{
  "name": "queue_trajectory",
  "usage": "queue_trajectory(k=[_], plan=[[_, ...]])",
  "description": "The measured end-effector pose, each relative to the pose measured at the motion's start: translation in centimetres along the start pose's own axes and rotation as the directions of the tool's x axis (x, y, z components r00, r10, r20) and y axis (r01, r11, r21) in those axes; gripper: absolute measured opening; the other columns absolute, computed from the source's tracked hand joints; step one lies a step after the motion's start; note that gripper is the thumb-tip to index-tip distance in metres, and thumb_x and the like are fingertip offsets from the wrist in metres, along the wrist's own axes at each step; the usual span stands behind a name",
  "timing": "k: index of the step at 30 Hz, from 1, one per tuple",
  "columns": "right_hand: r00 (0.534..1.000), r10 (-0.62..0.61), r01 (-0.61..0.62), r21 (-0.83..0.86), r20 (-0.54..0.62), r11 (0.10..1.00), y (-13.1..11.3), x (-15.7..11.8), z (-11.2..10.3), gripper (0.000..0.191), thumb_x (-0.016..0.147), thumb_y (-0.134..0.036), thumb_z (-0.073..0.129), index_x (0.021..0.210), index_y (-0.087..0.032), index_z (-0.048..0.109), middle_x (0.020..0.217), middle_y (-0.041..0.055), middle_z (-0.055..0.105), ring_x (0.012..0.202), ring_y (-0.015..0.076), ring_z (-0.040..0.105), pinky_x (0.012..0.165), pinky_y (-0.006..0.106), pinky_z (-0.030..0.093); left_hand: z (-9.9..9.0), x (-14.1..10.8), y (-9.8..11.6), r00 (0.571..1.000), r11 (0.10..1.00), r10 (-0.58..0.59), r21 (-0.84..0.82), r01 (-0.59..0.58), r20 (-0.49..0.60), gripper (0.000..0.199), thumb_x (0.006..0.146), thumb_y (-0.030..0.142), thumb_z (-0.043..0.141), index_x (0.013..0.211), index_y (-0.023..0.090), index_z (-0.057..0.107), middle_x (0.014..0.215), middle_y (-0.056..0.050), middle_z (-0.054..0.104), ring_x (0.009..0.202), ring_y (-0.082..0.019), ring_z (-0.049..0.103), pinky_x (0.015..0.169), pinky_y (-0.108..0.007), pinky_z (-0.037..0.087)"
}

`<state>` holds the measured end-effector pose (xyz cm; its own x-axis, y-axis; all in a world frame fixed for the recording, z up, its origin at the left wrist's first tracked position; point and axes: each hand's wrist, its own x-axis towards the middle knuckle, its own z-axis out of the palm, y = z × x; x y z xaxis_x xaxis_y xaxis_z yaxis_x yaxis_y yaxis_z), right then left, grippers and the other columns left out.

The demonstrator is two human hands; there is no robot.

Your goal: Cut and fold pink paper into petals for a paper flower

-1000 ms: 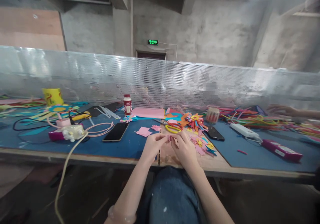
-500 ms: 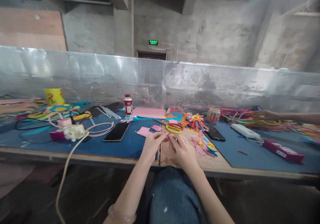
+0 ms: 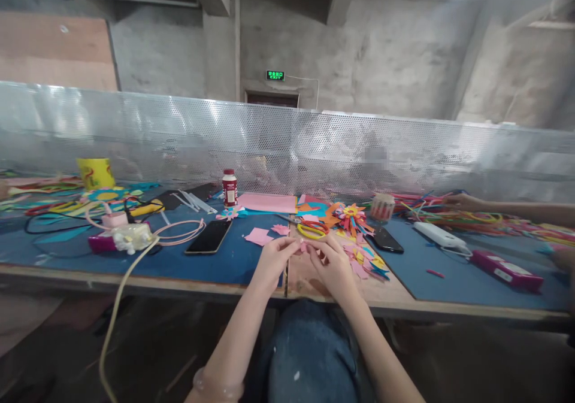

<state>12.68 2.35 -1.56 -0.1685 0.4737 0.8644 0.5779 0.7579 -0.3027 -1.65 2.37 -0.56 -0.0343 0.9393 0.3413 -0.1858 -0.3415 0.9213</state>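
Between the fingertips of both my hands is a small piece of pink paper (image 3: 303, 247), mostly covered by the fingers. My left hand (image 3: 275, 259) pinches it from the left. From the other side, my right hand (image 3: 330, 263) has its thumb and fingers bent at the paper's right edge. Just beyond my hands lie scissors with yellow handles (image 3: 313, 230). A pink paper square (image 3: 259, 236) and a pink cut-out flower (image 3: 281, 229) rest left of them. To the right are a multicoloured paper flower (image 3: 353, 216) and a pile of cut paper petals (image 3: 368, 262).
A black phone (image 3: 209, 237) lies left, another phone (image 3: 387, 240) right. A red bottle (image 3: 230, 188) stands near the perforated metal screen (image 3: 202, 139). A pale cable (image 3: 117, 307) hangs over the table edge. At the right, another person's hand (image 3: 462, 202) reaches over coloured strips.
My right hand's fingers have shifted a little and more of the pink paper shows. The other person's hand at right moved slightly left; the one at far left withdrew toward the edge.
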Motion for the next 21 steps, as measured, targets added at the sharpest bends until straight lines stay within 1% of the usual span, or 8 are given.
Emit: queue_trajectory(k=[3, 10, 12, 15, 18, 21], plan=[[1.0, 0.025, -0.026, 0.043, 0.014, 0.999, 0.02, 0.04, -0.08, 0.016, 0.083, -0.02, 0.046, 0.083, -0.018, 0.062, 0.078, 0.0046, 0.055, 0.057, 0.0102, 0.049, 0.05, 0.021, 0.043, -0.11, -0.03, -0.25, 0.999, 0.999, 0.023, 0.036, -0.024, 0.023, 0.018, 0.067, 0.03, 0.065, 0.07, 0.013, 0.068, 0.069, -0.003, 0.067, 0.068, -0.014, 0.059, 0.071, -0.025, 0.045], [1.0, -0.01, 0.009, 0.038, 0.018, 0.999, -0.03, 0.04, -0.05, 0.014, 0.081, -0.017, 0.046, 0.072, -0.018, 0.057, 0.073, 0.0034, 0.051, 0.064, 0.0122, 0.051, 0.052, 0.021, 0.043, -0.1, -0.18, -0.26, 0.999, 0.997, 0.022, 0.076, -0.024, 0.028, 0.017, 0.068, 0.029, 0.063, 0.07, 0.013, 0.068, 0.069, -0.004, 0.067, 0.068, -0.015, 0.059, 0.072, -0.025, 0.045], [1.0, -0.019, 0.018, 0.024, 0.023, 1.0, -0.01, 0.05, -0.07, 0.013, 0.081, -0.018, 0.047, 0.075, -0.018, 0.058, 0.075, 0.004, 0.053, 0.066, 0.0124, 0.052, 0.052, 0.021, 0.043, -0.07, -0.21, -0.12, 1.0, 0.997, 0.013, 0.074, -0.015, 0.02, 0.017, 0.068, 0.029, 0.063, 0.07, 0.013, 0.068, 0.068, -0.004, 0.067, 0.068, -0.015, 0.059, 0.071, -0.025, 0.045], [0.999, -0.03, 0.029, 0.021, 0.021, 0.999, 0.09, 0.04, -0.11, 0.013, 0.082, -0.02, 0.047, 0.085, -0.018, 0.06, 0.081, 0.0051, 0.056, 0.064, 0.0114, 0.053, 0.052, 0.02, 0.044, 0.0, -0.26, 0.02, 1.0, 0.997, -0.002, 0.071, 0.0, 0.029, 0.018, 0.067, 0.029, 0.065, 0.072, 0.013, 0.068, 0.068, -0.004, 0.067, 0.068, -0.015, 0.059, 0.071, -0.026, 0.046], [0.997, -0.076, 0.077, -0.027, 0.009, 0.997, 0.28, -0.04, -0.02, 0.014, 0.083, -0.02, 0.047, 0.085, -0.018, 0.061, 0.079, 0.0053, 0.057, 0.066, 0.0124, 0.054, 0.055, 0.021, 0.045, 0.06, -0.31, 0.09, 0.999, 0.997, -0.02, 0.082, 0.017, 0.038, 0.016, 0.066, 0.028, 0.064, 0.07, 0.013, 0.068, 0.067, -0.004, 0.066, 0.067, -0.015, 0.059, 0.071, -0.026, 0.046], [0.988, -0.157, 0.156, -0.138, 0.007, 0.978, 0.46, -0.24, 0.24, 0.016, 0.083, -0.016, 0.046, 0.082, -0.017, 0.063, 0.078, 0.0064, 0.059, 0.073, 0.0145, 0.056, 0.061, 0.023, 0.046, 0.06, -0.31, 0.15, 0.999, 0.995, -0.02, 0.1, 0.017, 0.026, 0.014, 0.067, 0.026, 0.063, 0.065, 0.013, 0.068, 0.065, -0.003, 0.066, 0.065, -0.014, 0.059, 0.069, -0.025, 0.046]])
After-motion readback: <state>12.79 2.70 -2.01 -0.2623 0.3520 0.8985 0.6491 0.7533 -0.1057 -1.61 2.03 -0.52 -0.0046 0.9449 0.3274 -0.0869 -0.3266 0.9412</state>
